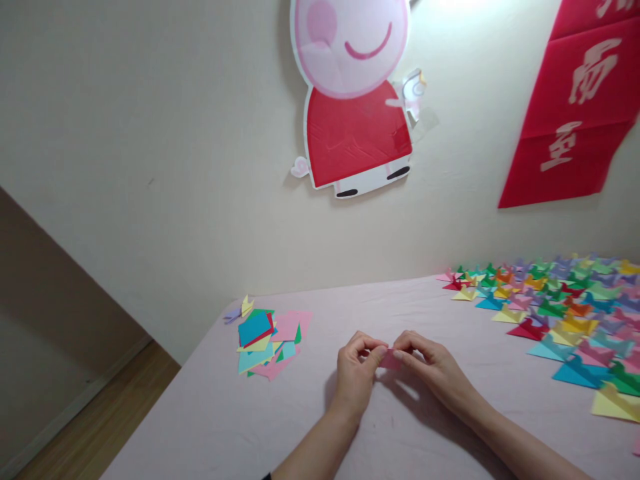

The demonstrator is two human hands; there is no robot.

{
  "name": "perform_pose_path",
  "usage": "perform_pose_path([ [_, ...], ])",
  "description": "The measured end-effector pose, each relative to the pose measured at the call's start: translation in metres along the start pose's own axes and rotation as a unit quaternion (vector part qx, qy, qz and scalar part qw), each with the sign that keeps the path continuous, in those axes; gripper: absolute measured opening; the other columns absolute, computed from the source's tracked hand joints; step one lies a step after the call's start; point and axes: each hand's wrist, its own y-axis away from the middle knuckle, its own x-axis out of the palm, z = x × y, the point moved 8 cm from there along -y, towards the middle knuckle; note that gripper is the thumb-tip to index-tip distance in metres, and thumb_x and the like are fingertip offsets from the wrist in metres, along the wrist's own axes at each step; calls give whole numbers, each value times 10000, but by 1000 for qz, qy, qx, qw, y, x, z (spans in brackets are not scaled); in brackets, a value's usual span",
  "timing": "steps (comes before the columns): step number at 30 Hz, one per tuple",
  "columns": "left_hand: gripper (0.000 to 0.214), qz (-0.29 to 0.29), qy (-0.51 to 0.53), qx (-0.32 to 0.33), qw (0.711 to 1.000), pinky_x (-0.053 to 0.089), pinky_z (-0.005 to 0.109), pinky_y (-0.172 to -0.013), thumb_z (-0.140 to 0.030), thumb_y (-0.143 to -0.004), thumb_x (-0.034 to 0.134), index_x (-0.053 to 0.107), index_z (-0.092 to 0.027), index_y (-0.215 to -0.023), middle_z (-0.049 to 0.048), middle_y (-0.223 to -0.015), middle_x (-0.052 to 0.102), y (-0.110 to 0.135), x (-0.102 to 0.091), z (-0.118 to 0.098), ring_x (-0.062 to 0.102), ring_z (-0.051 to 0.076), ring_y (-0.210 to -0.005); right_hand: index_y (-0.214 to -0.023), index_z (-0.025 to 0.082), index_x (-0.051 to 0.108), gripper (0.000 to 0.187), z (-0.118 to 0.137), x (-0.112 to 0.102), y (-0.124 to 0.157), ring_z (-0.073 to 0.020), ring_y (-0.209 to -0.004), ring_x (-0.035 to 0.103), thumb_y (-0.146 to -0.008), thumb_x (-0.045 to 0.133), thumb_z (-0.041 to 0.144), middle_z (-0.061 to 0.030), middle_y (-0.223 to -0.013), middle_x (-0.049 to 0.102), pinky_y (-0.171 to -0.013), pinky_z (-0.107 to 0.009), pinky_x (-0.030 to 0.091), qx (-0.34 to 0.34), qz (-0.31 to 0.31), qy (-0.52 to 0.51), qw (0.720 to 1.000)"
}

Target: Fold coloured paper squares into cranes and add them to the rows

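Observation:
Between my two hands, just above the table, is a small piece of pink paper, which looks folded. My left hand pinches its left end between thumb and fingers. At the right end, the thumb and fingers of my right hand are closed on the same paper. My fingertips cover both ends, so only the middle strip shows.
Loose coloured paper squares lie in a pile to the left, with small folded yellow and purple pieces behind. Many folded paper figures stand in rows on the right. The cloth-covered table meets a wall bearing a cartoon pig cutout.

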Motion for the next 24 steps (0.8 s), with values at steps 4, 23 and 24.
perform_pose_path([
  [4,213,-6,-11,7,1000,408,284,-712,-366,-790,675,706,-170,-712,26,-739,618,0,-1,-2,553,175,-745,-699,215,685,334,1,0,0,-209,-712,578,-826,572,503,-23,-703,647,-680,-301,430,2,1,4,1000],
  [23,288,24,-31,-55,998,357,248,-598,-427,-819,617,650,-165,-702,-7,-652,590,7,7,8,472,139,-625,-748,198,625,417,-10,3,-2,-186,-710,556,-774,632,614,-6,-715,612,-667,-293,457,57,0,-93,994],
  [24,293,23,-28,-55,998,356,247,-596,-430,-819,617,646,-165,-697,-7,-646,588,7,8,9,472,137,-622,-735,197,622,433,-11,4,-2,-178,-686,548,-760,644,628,2,-695,601,-650,-287,454,63,1,-97,993],
])
